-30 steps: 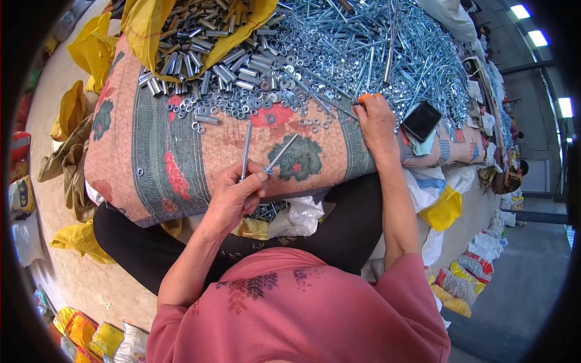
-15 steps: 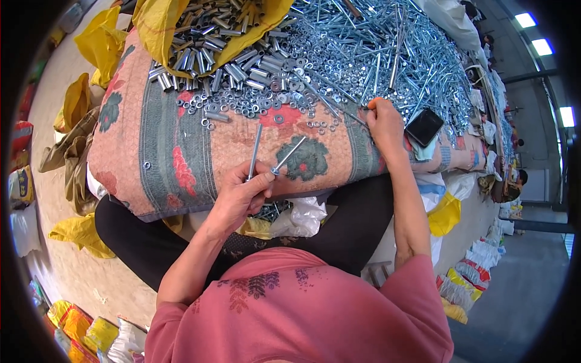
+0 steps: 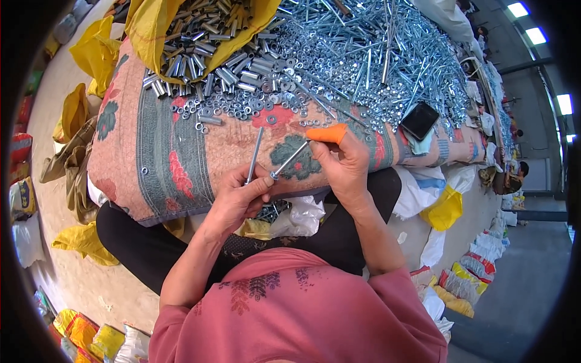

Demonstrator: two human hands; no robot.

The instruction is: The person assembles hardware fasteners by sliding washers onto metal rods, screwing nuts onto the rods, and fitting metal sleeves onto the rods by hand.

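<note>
My left hand (image 3: 237,192) is closed around two long metal bolts. One bolt (image 3: 255,152) stands nearly upright from the fingers; the other bolt (image 3: 292,159) slants up to the right, with a small nut or washer (image 3: 274,176) by my thumb. My right hand (image 3: 346,164), an orange finger cover (image 3: 327,134) on its index finger, pinches at the slanted bolt's upper tip. Anything small between those fingertips is hidden. Both hands are over the near edge of a padded, flower-patterned cloth (image 3: 236,139).
Loose nuts and washers (image 3: 242,109), short metal tubes (image 3: 227,75) and a heap of long bolts (image 3: 417,66) cover the far side. A yellow sack (image 3: 145,30) holds more tubes. A black phone (image 3: 419,121) lies right. Plastic bags (image 3: 299,218) sit below the cloth edge.
My right hand has come from the edge of the nut pile, leftward and nearer, to the slanted bolt's tip. My left hand keeps its hold on the bolts, nearly still.
</note>
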